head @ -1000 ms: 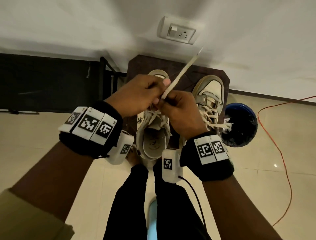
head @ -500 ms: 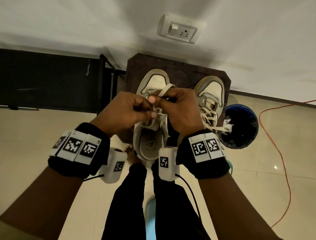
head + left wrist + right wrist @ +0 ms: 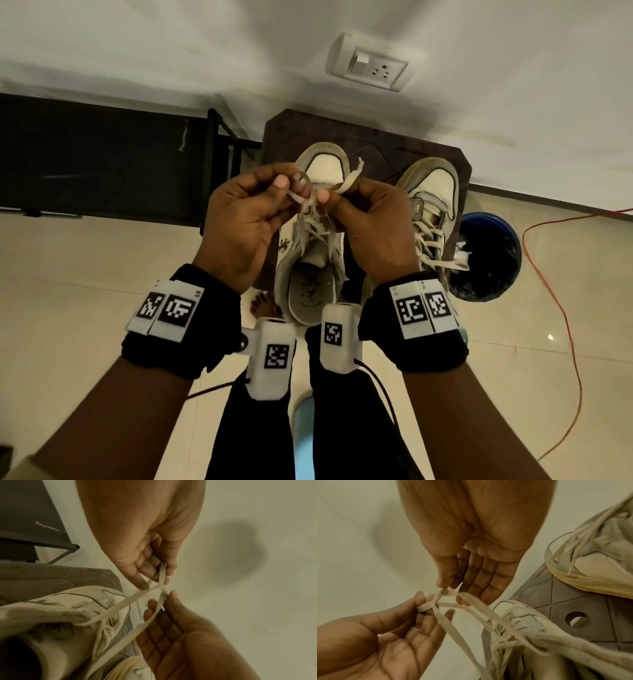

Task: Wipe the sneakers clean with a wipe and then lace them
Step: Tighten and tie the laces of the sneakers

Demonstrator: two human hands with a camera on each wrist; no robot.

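Far along: both sneakers (image 3: 430, 205) threaded, left hand (image 3: 246, 219) and right hand (image 3: 370, 226) pinching lace (image 3: 308, 202) ends mid-knot, bow unfinished.

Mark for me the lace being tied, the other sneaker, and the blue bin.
lace (image 3: 310, 200), head view, loop between the hands.
other sneaker (image 3: 440, 180), head view, toe cap.
blue bin (image 3: 510, 236), head view, right rim.
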